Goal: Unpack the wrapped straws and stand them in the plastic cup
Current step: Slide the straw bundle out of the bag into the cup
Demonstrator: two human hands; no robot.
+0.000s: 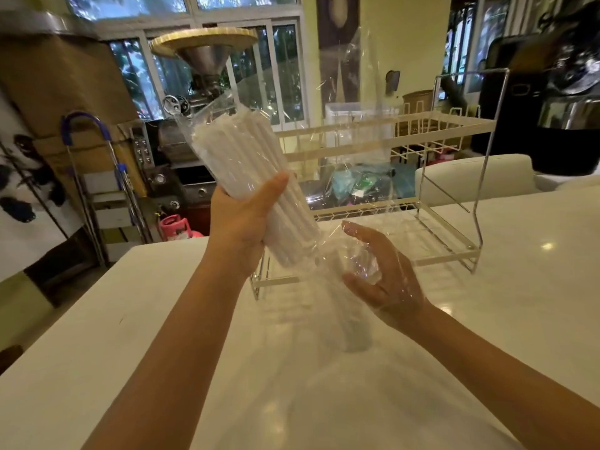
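Above a white table (130, 336), the right hand (386, 280) is open, fingers spread and loosely curled behind clear wrapping (354, 177). The left hand (240, 222) grips a tilted bundle of wrapped white straws (246, 164), fingers closed around it. Beyond stands a wire rack (454, 131).

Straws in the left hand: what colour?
White, in clear wrap; straws, head view, held in the left hand.

Both bare forearms are reaching forward and up. The left hand (242, 222) is gripping, thumb raised, fingers wrapped out of sight. The right hand (383, 280), lower and just beside it, is curling open-fingered, apparently touching nothing firmly.
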